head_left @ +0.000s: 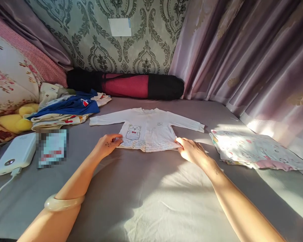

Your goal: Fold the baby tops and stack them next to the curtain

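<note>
A small white long-sleeved shirt (151,129) lies spread flat on the grey sheet (141,188), collar away from me and both sleeves stretched out sideways. It bears a bear drawing with a red bow and lines of print along the hem. My left hand (108,145) pinches the left bottom corner of the hem between thumb and fingers. At the right bottom corner, my right hand (190,149) is closed on the hem in the same way. A pale bangle (64,203) circles my left forearm.
Piled clothes (65,109) lie at the back left beside a yellow plush thing (17,119). Nearer are a white power bank (16,153) with a cable and a blurred packet (53,148). Folded clothes (257,149) lie right. A black and red roll (126,85) lies along the wall.
</note>
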Tool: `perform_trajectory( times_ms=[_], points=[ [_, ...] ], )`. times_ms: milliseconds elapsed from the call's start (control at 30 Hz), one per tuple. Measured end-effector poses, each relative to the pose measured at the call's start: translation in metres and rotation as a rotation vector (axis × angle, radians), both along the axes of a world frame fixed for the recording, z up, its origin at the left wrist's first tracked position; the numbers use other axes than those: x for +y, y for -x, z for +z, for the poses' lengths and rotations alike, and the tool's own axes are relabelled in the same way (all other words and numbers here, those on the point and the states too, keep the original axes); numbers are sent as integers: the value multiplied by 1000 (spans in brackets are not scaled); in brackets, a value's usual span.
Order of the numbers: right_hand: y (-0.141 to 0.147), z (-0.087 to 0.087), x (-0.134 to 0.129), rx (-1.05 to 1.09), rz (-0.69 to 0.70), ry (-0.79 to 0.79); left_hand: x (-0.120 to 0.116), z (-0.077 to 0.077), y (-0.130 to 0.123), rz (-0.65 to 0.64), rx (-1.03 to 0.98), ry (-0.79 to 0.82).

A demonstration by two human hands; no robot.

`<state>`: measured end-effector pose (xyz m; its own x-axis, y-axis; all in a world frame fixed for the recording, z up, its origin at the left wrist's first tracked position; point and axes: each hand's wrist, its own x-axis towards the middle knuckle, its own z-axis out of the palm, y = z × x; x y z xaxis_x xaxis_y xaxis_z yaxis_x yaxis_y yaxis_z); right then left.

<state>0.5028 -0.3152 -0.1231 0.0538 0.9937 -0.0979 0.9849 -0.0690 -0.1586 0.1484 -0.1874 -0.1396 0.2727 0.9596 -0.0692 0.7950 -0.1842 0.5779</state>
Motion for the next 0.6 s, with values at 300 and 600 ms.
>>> perform_trajectory(
  times_ms=[300, 600],
  points=[
    [-22, 25, 12, 215, 193, 151, 2, -7, 3, -114, 42, -272],
    [33, -15, 80, 123, 417, -52, -14, -21, -34, -586, -2, -501]
  ],
)
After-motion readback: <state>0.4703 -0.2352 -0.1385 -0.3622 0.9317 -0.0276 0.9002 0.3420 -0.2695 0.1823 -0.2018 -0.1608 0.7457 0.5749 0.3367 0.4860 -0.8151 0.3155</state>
